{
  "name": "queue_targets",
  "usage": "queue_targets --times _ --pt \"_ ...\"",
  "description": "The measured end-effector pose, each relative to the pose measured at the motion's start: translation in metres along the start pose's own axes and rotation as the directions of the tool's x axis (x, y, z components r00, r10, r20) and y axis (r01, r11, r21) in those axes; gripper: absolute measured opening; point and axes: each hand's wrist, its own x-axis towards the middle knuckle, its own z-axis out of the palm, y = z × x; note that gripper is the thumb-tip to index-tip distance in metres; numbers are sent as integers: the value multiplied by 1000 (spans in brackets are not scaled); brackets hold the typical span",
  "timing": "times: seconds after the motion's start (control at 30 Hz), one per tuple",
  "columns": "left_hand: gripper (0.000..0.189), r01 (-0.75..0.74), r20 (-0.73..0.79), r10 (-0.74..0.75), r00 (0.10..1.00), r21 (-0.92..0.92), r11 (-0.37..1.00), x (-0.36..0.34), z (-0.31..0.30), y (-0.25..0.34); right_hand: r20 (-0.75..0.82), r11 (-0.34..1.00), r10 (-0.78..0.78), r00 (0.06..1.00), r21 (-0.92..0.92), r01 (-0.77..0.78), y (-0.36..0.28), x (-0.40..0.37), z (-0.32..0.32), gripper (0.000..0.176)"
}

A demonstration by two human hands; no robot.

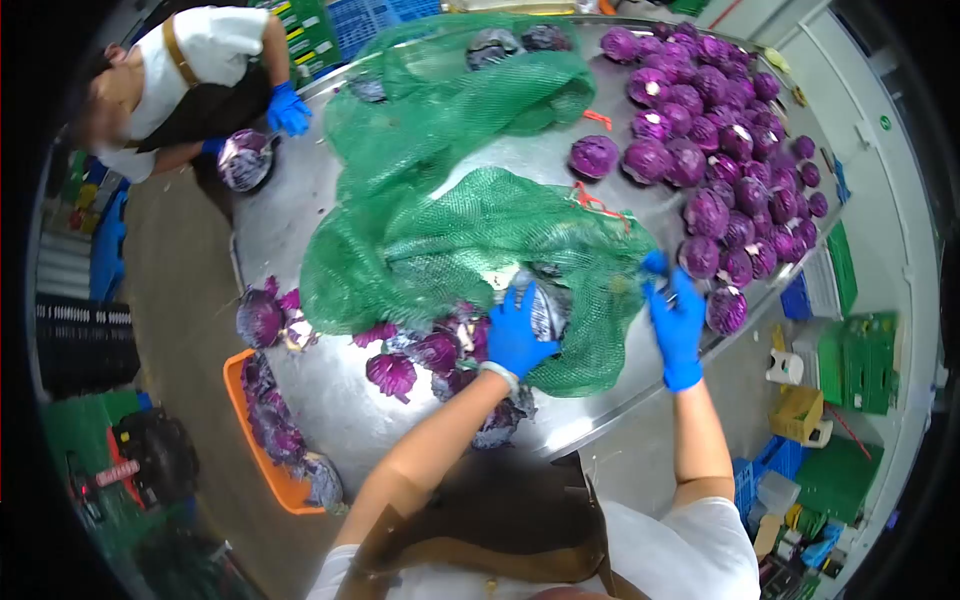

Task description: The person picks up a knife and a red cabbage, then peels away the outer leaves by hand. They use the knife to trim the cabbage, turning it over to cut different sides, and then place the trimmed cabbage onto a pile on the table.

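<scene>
My left hand (518,338), in a blue glove, lies with spread fingers on a greyish cabbage (548,310) at the opening of a green mesh bag (460,240). My right hand (677,318), also gloved in blue, is at the right edge of the mesh, its fingers bent; something small and dark shows at them, too blurred to name. Loose purple leaves (391,374) and trimmings lie left of my left hand. A red tie (600,205) sits on the bag above the cabbage.
Many purple cabbages (706,212) are heaped at the right of the metal table (575,415). A co-worker (200,80) in blue gloves holds a cabbage (245,160) at the upper left. An orange crate (262,465) of leaves stands at the lower left.
</scene>
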Motion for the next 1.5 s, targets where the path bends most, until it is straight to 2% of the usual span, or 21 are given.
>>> queue_targets --times 0.03,0.1,0.13,0.2,0.23,0.33,0.43,0.47,0.53,0.57,0.63,0.7,0.77,0.83,1.03,1.17,1.23,1.3,1.33,1.4,1.5 --pt "115 39 40 -40 998 36 999 -3 7 0 261 978 164 951 81 -191 -22 -19 11 38" --pt "117 -46 47 47 998 -23 999 8 25 -20 425 967 19 905 223 -125 -41 -42 50 33" --pt "109 10 97 15 995 -259 966 13 16 -32 405 970 -73 911 240 -29 -39 -52 69 33" --pt "95 171 196 -50 979 -668 724 23 -1 -54 340 961 -179 923 259 91 -48 -67 91 31" --pt "87 242 263 9 965 -900 362 24 -14 -63 299 962 -181 937 253 105 -56 -70 91 30" --pt "100 251 251 18 968 -968 21 -21 -80 -67 399 842 238 885 369 -393 -83 -86 84 29" --pt "115 60 69 -100 993 -994 -95 -90 -131 -50 440 754 326 837 412 -511 -88 -110 107 30" --pt "119 -25 -19 -130 991 -998 -49 -111 -138 -47 447 734 145 883 550 -399 -87 -120 129 34" --pt "130 -178 -189 -201 961 -981 74 -145 -138 -49 836 587 293 465 226 -777 -111 -130 137 39" --pt "125 -135 -217 -220 951 -931 339 -166 -127 -68 885 452 175 431 317 -834 -93 -147 168 39" --pt "118 -102 -284 -246 927 -821 562 -202 -114 -88 846 471 -24 533 480 -740 -96 -164 198 45" --pt "111 -70 -298 -277 914 -786 614 -232 -124 -106 803 747 -156 575 477 -463 -104 -170 211 54" --pt "99 110 -209 -389 897 -747 656 -261 -120 -131 769 848 -300 564 486 -211 -110 -178 220 67" --pt "86 174 -344 -211 915 -135 975 -279 -129 -136 817 893 -345 462 437 -105 -92 -193 248 71" --pt "85 11 -307 38 951 154 988 -276 -125 -143 707 918 -280 650 395 -33 -102 -227 250 54" --pt "82 233 -363 -223 905 -16 972 -262 -107 -147 605 947 -72 793 292 -137 -80 -230 290 38" --pt "80 318 -340 -332 880 -98 943 -257 -96 -147 454 926 -158 877 377 -28 -68 -227 314 30" --pt "85 289 -365 -317 876 -130 948 -256 -104 -135 585 974 20 811 173 -149 -62 -206 318 31" --pt "85 287 -422 -315 850 -131 949 -269 -96 -135 626 894 221 748 176 -412 -35 -195 332 26" --pt "86 273 -507 -332 796 -189 943 -300 -78 -151 491 994 107 865 -44 -98 -50 -160 303 34" --pt "86 234 -407 -422 810 -436 869 -330 -83 -157 613 973 -166 772 -24 229 -67 -151 270 48"
